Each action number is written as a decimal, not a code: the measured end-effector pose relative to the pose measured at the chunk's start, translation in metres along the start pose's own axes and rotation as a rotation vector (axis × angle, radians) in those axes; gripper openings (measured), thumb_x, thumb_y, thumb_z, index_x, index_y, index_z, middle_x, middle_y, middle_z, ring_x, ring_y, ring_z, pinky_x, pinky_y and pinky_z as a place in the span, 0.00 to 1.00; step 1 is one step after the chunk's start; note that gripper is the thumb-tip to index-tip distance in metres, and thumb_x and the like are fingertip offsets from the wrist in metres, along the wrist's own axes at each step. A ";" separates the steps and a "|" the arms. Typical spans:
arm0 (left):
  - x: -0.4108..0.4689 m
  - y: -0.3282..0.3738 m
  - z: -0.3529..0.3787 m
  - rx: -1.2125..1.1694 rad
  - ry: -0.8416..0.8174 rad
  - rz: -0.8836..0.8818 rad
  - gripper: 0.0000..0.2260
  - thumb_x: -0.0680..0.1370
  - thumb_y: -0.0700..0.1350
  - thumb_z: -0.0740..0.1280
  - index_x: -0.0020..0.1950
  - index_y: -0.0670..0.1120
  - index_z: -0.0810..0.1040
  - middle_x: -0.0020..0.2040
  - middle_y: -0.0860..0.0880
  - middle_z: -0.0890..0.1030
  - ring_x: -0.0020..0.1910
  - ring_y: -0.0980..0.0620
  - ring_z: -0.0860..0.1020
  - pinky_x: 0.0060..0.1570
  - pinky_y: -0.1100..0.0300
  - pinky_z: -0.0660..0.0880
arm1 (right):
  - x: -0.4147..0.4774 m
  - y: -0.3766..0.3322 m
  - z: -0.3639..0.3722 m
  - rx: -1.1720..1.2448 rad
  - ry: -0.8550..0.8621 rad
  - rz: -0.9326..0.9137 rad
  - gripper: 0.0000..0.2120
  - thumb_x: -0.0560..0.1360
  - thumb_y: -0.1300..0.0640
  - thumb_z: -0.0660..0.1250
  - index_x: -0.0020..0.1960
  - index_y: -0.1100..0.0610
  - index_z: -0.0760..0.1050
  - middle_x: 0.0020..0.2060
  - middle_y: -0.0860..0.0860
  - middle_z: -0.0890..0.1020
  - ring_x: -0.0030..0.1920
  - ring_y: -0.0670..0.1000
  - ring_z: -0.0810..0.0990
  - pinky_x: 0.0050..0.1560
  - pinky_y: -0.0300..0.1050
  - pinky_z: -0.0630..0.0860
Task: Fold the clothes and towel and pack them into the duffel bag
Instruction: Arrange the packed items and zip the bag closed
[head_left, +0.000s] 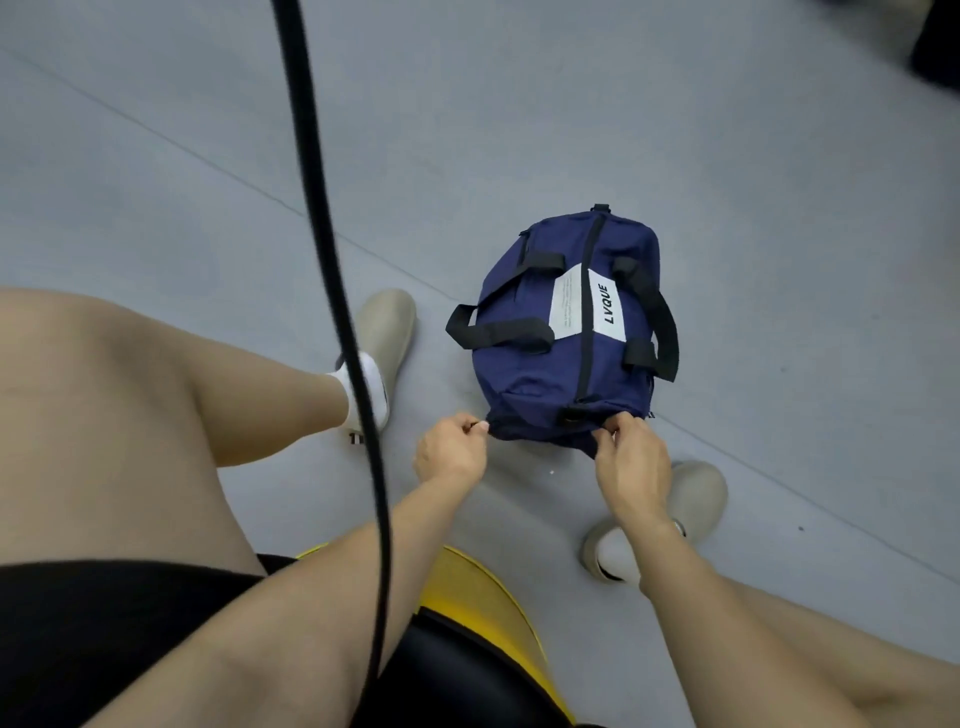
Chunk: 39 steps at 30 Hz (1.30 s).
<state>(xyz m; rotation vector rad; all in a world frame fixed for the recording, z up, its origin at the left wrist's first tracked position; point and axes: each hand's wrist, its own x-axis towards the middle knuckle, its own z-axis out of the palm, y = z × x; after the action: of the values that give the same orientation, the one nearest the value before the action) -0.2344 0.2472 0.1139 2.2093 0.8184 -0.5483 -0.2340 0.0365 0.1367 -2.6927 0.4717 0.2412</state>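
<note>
Grey floor (519, 130) fills most of the view, and the navy duffel bag (524, 374) lies on it, its long axis running away from the person; its zip (589, 312) looks closed along the top, and no clothes or towel show anywhere. Nearer than the bag, a yellow-rimmed seat (483, 587) carries the person; a pale shoe (387, 322) stands to the bag's left, and a second shoe (696, 493) sits just off its near right corner. A black cable (322, 208) hangs across the view, left of the bag.

Both hands work at the bag's near end: the left hand (452, 449) pinches the fabric at the near left corner between thumb and curled fingers; the right hand (631, 460) pinches the near edge beside a small black tab (576, 414). Black webbing handles (498, 332) lie flopped on either side of the zip; a white label (587, 304) sits between them.

The bag reads as soft cloth, plump yet puckering where it is pinched, so it will likely sag and slide rather than hold its shape; whether it is packed I cannot tell. Pinched fabric gives a weak hold; the handles or the end tab look the surer places to take it, one hand bracing the end while the other works the zip.
</note>
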 end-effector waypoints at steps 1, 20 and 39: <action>0.005 -0.002 -0.003 -0.016 -0.026 0.032 0.09 0.80 0.55 0.66 0.48 0.53 0.82 0.45 0.47 0.84 0.50 0.42 0.80 0.51 0.54 0.76 | -0.002 0.000 -0.004 -0.010 -0.008 -0.023 0.05 0.79 0.53 0.66 0.49 0.55 0.77 0.45 0.53 0.80 0.48 0.59 0.79 0.42 0.49 0.69; 0.027 -0.009 -0.004 -0.171 -0.030 0.092 0.08 0.79 0.55 0.66 0.42 0.57 0.79 0.40 0.54 0.82 0.44 0.49 0.79 0.44 0.56 0.75 | 0.017 -0.083 0.033 -0.485 0.020 -0.660 0.07 0.66 0.57 0.79 0.41 0.53 0.83 0.67 0.58 0.75 0.73 0.63 0.67 0.71 0.65 0.62; 0.108 -0.024 0.016 0.137 -0.140 -0.044 0.11 0.81 0.54 0.65 0.56 0.50 0.83 0.52 0.46 0.84 0.54 0.43 0.81 0.49 0.58 0.72 | 0.003 -0.076 0.050 -0.149 0.136 -0.429 0.06 0.74 0.53 0.74 0.50 0.51 0.84 0.63 0.53 0.78 0.69 0.59 0.70 0.67 0.62 0.67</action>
<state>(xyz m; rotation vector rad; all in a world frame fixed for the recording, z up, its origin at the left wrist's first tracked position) -0.1762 0.2904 0.0286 2.2507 0.7775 -0.7916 -0.2092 0.1221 0.1172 -2.8833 -0.0978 -0.0313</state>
